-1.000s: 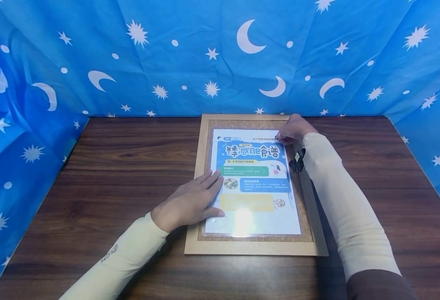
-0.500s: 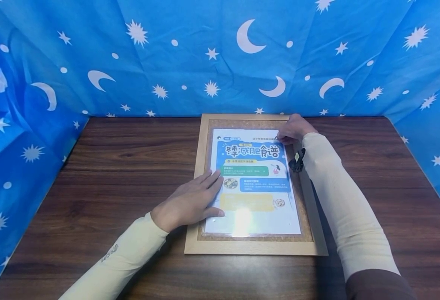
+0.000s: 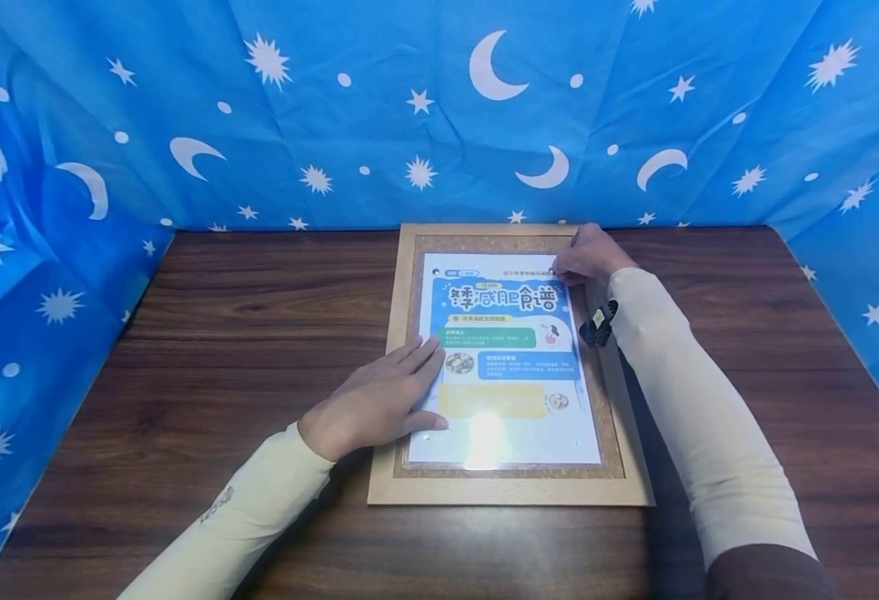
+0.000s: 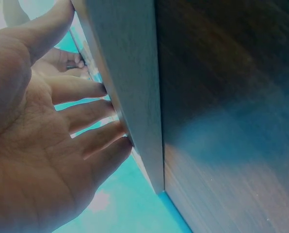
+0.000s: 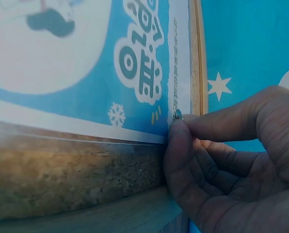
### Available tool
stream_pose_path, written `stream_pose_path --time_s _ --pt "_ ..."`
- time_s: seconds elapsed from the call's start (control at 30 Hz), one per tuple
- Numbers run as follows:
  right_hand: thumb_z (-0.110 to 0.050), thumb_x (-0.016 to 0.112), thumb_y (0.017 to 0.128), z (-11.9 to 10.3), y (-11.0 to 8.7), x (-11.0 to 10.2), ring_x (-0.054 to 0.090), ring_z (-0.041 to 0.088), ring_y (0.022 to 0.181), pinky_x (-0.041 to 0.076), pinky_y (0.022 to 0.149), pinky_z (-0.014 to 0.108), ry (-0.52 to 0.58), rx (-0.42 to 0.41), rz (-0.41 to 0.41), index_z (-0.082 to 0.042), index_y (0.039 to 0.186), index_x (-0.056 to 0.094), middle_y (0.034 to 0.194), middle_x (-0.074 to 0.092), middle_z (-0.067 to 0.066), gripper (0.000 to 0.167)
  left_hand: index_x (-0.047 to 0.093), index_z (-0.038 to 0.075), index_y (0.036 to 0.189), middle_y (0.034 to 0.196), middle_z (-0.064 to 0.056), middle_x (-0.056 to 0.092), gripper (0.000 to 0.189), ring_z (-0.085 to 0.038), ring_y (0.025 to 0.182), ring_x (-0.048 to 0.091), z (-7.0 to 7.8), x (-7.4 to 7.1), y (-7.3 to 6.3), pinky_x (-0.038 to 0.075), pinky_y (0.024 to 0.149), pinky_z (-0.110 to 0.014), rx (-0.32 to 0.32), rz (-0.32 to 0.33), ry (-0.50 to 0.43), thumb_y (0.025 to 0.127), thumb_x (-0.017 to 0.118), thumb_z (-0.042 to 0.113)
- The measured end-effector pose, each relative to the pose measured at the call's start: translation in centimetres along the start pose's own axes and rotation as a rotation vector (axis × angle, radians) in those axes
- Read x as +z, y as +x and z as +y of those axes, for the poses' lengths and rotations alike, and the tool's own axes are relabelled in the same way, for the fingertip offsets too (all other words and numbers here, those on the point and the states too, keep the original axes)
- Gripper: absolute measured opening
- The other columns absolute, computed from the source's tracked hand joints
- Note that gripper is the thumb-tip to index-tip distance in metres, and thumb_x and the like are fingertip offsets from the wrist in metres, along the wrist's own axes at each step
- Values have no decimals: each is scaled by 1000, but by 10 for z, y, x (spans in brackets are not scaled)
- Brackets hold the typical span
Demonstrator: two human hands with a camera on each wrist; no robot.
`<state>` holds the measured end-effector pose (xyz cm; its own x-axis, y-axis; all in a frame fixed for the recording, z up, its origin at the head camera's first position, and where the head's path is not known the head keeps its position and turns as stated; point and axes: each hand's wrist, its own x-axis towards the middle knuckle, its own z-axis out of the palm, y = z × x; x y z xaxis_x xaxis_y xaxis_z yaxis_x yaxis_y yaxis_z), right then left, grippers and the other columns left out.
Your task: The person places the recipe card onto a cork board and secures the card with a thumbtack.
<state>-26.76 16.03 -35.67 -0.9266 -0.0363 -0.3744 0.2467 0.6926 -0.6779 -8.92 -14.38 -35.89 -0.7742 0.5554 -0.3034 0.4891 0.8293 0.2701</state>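
A laminated sheet (image 3: 514, 446) with a blue printed heading lies on a wood-framed corkboard (image 3: 510, 492). At the sheet's upper right corner my right hand (image 3: 591, 256) pinches a small shiny thumbtack (image 5: 178, 114) between thumb and forefinger; its point is hidden. The other fingers of that hand curl loosely beneath. My left hand (image 3: 382, 398) lies spread over the left side of the frame and sheet, fingertips on the sheet's left edge. In the left wrist view, those fingers (image 4: 93, 114) reach straight over the frame's side (image 4: 130, 87). A dark round spot marks the sheet's upper left corner.
The board lies on a dark wood-grain table (image 3: 222, 333), its top edge close to a blue curtain (image 3: 379, 108) with white moons and stars. The curtain also encloses both sides. A bright light reflection covers the sheet's lower middle.
The head view has shifted slightly, so the board appears a little higher. Both hands keep their places on the board, and the right forearm appears slightly farther right.
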Motion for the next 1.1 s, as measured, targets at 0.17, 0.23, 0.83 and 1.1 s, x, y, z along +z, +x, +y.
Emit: stream_pose_path --time_s 0.17,0.23,0.83,1.1 --pt "-9 63 96 5 -9 -3 64 27 79 52 79 36 22 -63 6 5 97 67 83 66 13 15 27 7 160 168 -11 16 86 -31 155 9 0 0 0 20 123 -49 -4 11 -25 96 63 52" --pt "-9 64 97 7 -13 -5 63 28 79 51 80 37 24 -93 8 6 95 67 82 66 13 16 28 7 160 168 -10 16 87 -31 155 9 0 1 0 20 123 -49 1 20 -32 96 64 52" --pt "-14 71 95 61 -61 -50 65 28 83 59 79 42 -106 -183 24 7 105 68 95 68 18 24 32 2 158 166 -16 21 82 -33 154 11 -8 9 -15 18 123 -50 44 82 -19 98 63 49" --pt "-20 74 93 92 -79 -66 64 26 79 57 69 37 -185 -165 -20 8 103 66 86 67 12 31 34 2 157 166 -16 21 81 -31 155 10 -9 10 -23 17 124 -48 40 79 -6 98 62 51"
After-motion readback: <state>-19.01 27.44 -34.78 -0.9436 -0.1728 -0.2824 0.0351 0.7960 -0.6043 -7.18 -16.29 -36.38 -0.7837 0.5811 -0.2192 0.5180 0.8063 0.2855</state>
